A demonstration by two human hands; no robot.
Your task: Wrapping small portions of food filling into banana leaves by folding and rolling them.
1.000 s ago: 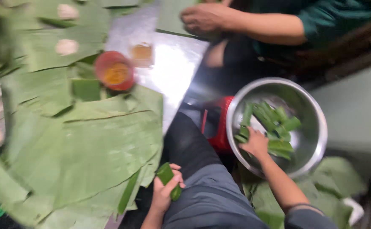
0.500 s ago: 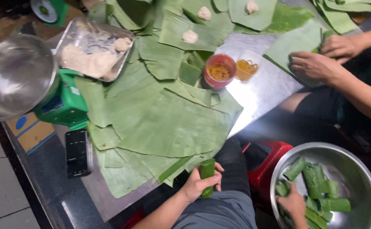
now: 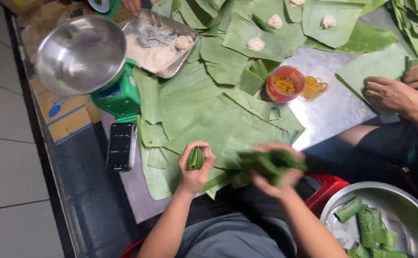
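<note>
— How far along is the wrapping?
— The left hand (image 3: pixel 195 168) grips one folded leaf parcel (image 3: pixel 195 158); the right hand (image 3: pixel 278 173) clutches blurred leaf pieces (image 3: pixel 266 164). Finished parcels (image 3: pixel 369 227) sit in the steel bowl (image 3: pixel 409 210) — dough lumps (image 3: pixel 256 44) remain unwrapped.

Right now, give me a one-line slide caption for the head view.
Left hand holds a leaf parcel; right hand grips folded leaves over a leaf-covered table.

Our right hand (image 3: pixel 278 174) and its leaf bundle (image 3: pixel 266 165) are motion-blurred. The frame edge cuts off the lower steel bowl (image 3: pixel 412 210), and we can't read the phone (image 3: pixel 121 146) screen.
</note>
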